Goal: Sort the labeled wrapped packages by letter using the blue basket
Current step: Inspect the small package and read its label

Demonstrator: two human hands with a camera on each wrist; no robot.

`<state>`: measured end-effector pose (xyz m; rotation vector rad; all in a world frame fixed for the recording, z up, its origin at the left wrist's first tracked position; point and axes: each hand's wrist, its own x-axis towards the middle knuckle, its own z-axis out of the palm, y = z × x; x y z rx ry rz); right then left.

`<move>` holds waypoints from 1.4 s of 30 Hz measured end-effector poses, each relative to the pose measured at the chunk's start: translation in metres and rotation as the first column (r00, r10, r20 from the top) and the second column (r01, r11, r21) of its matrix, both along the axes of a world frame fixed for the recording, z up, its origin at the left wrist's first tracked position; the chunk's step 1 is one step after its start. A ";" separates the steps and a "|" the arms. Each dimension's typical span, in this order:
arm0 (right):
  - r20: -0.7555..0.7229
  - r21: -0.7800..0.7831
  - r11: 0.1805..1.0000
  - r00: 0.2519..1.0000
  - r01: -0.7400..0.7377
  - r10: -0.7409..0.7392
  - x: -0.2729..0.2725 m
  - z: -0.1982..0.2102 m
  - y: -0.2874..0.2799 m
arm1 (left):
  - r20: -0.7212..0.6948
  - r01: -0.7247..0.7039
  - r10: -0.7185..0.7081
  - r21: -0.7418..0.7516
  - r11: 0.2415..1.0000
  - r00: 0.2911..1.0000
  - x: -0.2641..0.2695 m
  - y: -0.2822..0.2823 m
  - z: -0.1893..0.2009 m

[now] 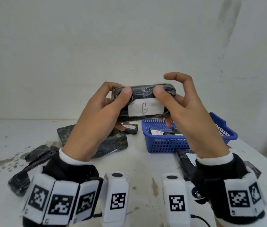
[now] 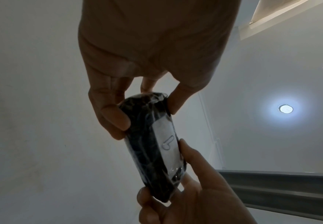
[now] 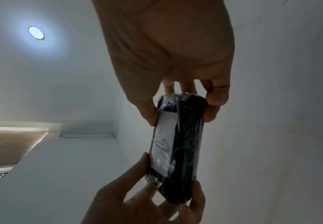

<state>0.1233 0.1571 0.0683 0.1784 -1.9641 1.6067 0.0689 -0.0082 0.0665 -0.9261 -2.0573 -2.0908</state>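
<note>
I hold a black wrapped package (image 1: 143, 102) up in front of me with both hands, above the table. Its white label (image 1: 145, 108) faces me and reads B. My left hand (image 1: 121, 95) grips the left end, thumb on the front face and fingers behind. My right hand (image 1: 163, 99) grips the right end with thumb and lower fingers, its index finger curled free above. The left wrist view has the package (image 2: 151, 151) end-on, and so does the right wrist view (image 3: 181, 144). The blue basket (image 1: 186, 141) stands on the table below my right hand, with a red-B labelled package (image 1: 156, 132) inside.
Several black wrapped packages lie on the white table (image 1: 137, 161): a large one (image 1: 113, 140) under my left hand, two at the left (image 1: 36, 154) (image 1: 19, 179), a small one (image 1: 131, 128) beside the basket, one (image 1: 185, 161) under my right wrist. A white wall stands close behind.
</note>
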 end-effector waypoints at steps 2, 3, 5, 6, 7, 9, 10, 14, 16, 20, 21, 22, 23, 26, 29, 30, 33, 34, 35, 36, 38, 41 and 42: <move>-0.002 0.042 0.999 1.000 0.030 -0.030 -0.001 -0.001 -0.001 | 0.004 0.003 -0.003 -0.004 1.000 1.000 0.000 -0.001 0.001; -0.014 0.067 0.997 0.999 0.041 -0.040 -0.002 -0.002 -0.001 | -0.001 0.004 -0.004 -0.004 1.000 1.000 0.000 -0.001 0.001; -0.032 0.076 0.996 0.998 0.050 -0.048 -0.003 -0.003 0.000 | -0.005 0.005 -0.005 0.016 1.000 1.000 -0.002 -0.002 0.000; -0.029 0.076 0.996 0.998 0.052 -0.050 -0.003 -0.004 0.002 | -0.004 0.004 -0.004 0.030 1.000 1.000 -0.001 -0.002 0.000; -0.020 0.084 0.995 0.998 0.053 -0.052 -0.004 -0.004 0.003 | -0.005 -0.002 0.003 0.038 0.999 1.000 -0.001 -0.002 0.000; 0.010 0.112 0.992 0.999 0.050 -0.052 -0.003 -0.002 0.003 | -0.014 -0.030 0.031 0.041 0.999 0.999 -0.002 -0.002 -0.001; 0.017 0.114 0.992 0.999 0.048 -0.050 -0.003 -0.002 0.002 | -0.016 -0.039 0.040 0.044 0.998 0.999 -0.003 -0.002 -0.001; 0.002 0.073 0.997 0.999 0.039 -0.039 -0.003 -0.002 0.002 | -0.009 -0.038 0.039 0.054 0.998 0.999 -0.003 -0.002 -0.001; 0.011 0.040 0.999 1.000 0.012 -0.013 -0.003 -0.001 0.003 | -0.010 -0.032 0.032 0.060 0.998 0.999 -0.003 -0.002 0.001; 0.008 -0.033 0.999 0.999 -0.039 0.040 -0.004 -0.001 0.005 | 0.010 -0.032 0.031 0.061 0.998 0.999 -0.005 -0.005 0.002; 0.009 -0.038 0.998 0.999 -0.042 0.042 -0.004 -0.001 0.006 | 0.012 -0.031 0.031 0.054 0.998 0.999 -0.004 -0.005 0.002; 0.011 -0.042 0.998 0.999 -0.044 0.045 -0.004 -0.001 0.006 | 0.012 -0.029 0.029 0.047 0.998 1.000 -0.003 -0.004 0.002; 0.012 -0.042 0.998 0.999 -0.048 0.048 -0.004 -0.001 0.006 | 0.010 -0.025 0.025 0.039 0.999 1.000 -0.003 -0.004 0.002; 0.021 0.014 1.000 1.000 -0.017 0.016 -0.003 -0.001 0.003 | -0.005 -0.029 0.029 0.009 1.000 1.000 -0.001 0.000 0.001; 0.018 0.066 0.998 1.000 0.017 -0.018 -0.001 -0.001 -0.001 | -0.008 -0.061 0.061 -0.023 0.998 0.998 0.001 0.002 0.000; 0.020 0.072 0.997 0.999 0.024 -0.026 0.000 -0.001 -0.003 | -0.008 -0.073 0.073 -0.031 0.997 0.997 0.002 0.003 -0.001; 0.009 0.105 0.994 0.999 0.040 -0.041 0.000 -0.002 -0.004 | 0.000 -0.086 0.086 -0.045 0.995 0.996 0.004 0.004 -0.002; 0.000 0.106 0.994 0.999 0.039 -0.039 0.000 -0.002 -0.005 | -0.001 -0.085 0.085 -0.046 0.995 0.996 0.004 0.004 -0.002; -0.006 0.100 0.994 0.999 0.034 -0.033 0.000 -0.002 -0.005 | -0.005 -0.087 0.087 -0.050 0.995 0.996 0.005 0.004 -0.002; -0.010 0.094 0.995 1.000 0.028 -0.027 0.000 -0.003 -0.004 | -0.015 -0.093 0.092 -0.057 0.994 0.996 0.005 0.004 -0.002; -0.008 0.093 0.996 1.000 0.011 -0.011 0.000 -0.003 -0.004 | -0.031 -0.103 0.100 -0.079 0.992 0.994 0.005 0.003 -0.002; -0.007 0.058 0.998 1.000 0.005 -0.004 -0.001 -0.004 0.002 | -0.024 -0.118 0.116 -0.135 0.984 0.993 0.006 0.003 -0.002; 0.000 0.045 0.999 1.000 0.016 -0.016 -0.002 -0.004 0.004 | -0.023 -0.133 0.131 -0.150 0.980 0.991 0.006 0.002 -0.002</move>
